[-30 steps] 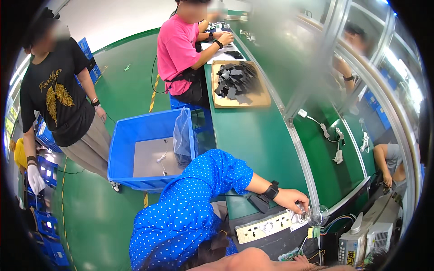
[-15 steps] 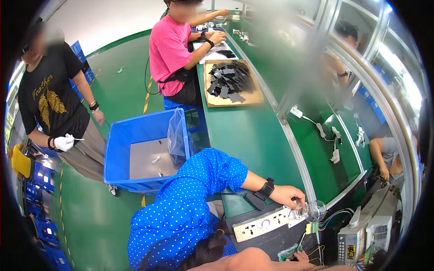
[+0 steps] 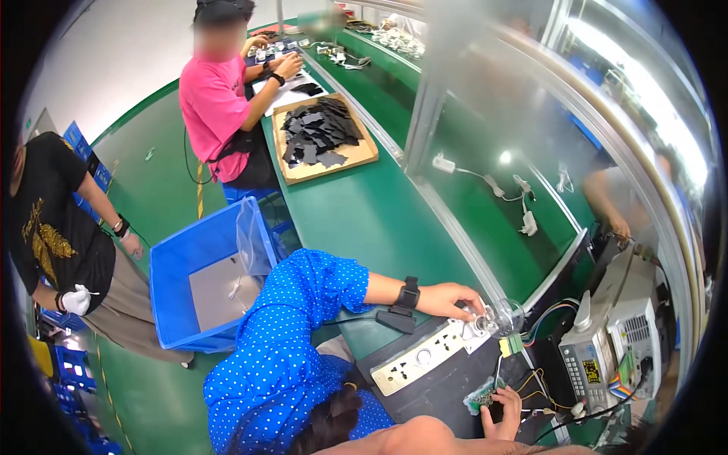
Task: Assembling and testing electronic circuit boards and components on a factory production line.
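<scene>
My left hand [image 3: 451, 300], in a blue polka-dot sleeve with a black wristband, reaches across the bench. Its thumb and fingers are pinched at the white socket base [image 3: 478, 327] of a clear glass bulb [image 3: 506, 317]; what lies between the fingertips is too small to make out. A cream power strip [image 3: 417, 360] with a round knob runs toward that base. Lower down, my right hand [image 3: 502, 415] has its fingers closed on the edge of a green circuit board [image 3: 480, 398]. Thin wires and a yellow-green terminal block [image 3: 511, 346] are beside the board.
A black plug-like block [image 3: 396, 321] lies by my left wrist. Bench instruments [image 3: 588, 364] stand at right. A blue bin [image 3: 163, 303] is on the left; a cardboard tray [image 3: 356, 163] of black pieces sits farther up the bench. Two co-workers are at left; another is beyond the frame.
The view has turned, so the bench and co-workers appear farther left. My left hand stays at the bulb's base. My right hand and the circuit board show more fully.
</scene>
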The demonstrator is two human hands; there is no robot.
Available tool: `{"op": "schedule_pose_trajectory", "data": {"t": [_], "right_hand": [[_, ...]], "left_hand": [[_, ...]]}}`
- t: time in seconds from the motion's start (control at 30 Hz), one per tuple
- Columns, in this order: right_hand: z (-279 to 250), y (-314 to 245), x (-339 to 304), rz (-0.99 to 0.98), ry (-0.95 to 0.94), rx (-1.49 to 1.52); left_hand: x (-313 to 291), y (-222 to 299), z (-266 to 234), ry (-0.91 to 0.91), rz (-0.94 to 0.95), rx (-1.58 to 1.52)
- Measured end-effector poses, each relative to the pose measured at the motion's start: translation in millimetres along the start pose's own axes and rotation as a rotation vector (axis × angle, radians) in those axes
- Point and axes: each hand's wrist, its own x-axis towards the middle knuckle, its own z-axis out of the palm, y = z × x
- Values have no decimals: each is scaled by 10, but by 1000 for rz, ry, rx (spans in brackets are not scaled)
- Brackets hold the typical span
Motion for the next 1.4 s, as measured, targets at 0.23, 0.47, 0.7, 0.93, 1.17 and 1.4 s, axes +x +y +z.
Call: {"op": "schedule_pose_trajectory", "data": {"t": [0.23, 0.47, 0.7, 0.93, 1.17, 1.4], "right_hand": [[50, 130, -96, 56, -49, 21], [36, 57, -42, 12, -73, -38], [27, 61, -73, 23, -78, -44], [48, 57, -85, 72, -90, -44], [-17, 33, -16, -184, -86, -187], [-21, -67, -1, -79, -62, -105]], "left_hand": [[7, 40, -1, -10, -4, 38], [-11, 43, -2, -10, -6, 39], [-8, 28, 4, -13, -3, 40], [0, 25, -25, -15, 38, 54], [-1, 10, -13, -23, 12, 33], [-4, 0, -5, -19, 31, 28]]}}
